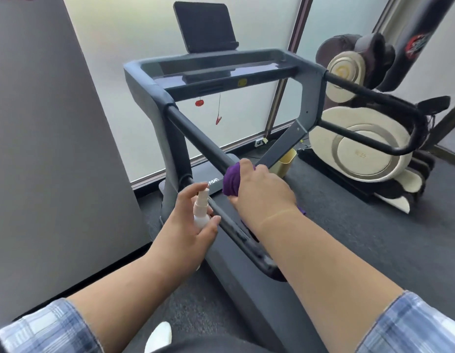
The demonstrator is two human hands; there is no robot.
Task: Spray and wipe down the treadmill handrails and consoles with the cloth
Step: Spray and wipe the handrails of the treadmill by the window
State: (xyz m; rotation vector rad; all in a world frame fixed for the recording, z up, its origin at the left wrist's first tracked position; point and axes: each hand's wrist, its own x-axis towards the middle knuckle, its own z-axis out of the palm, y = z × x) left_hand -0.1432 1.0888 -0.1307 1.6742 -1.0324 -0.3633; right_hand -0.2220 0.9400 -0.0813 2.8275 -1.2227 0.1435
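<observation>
Right hand (263,189), bunched purple cloth (232,180)

Looking like a small gym/fitness rm: dark grey treadmill (221,80) w/ black console screen (204,26), cream-and-brown massage chair (361,138), grey carpet floor (374,238), frosted glass wall (135,34).

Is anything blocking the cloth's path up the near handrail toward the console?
Nothing visible does. The right hand grips the purple cloth around the near handrail, and the bar above it runs bare up to the console. The left hand holds the spray bottle off to the side.
</observation>
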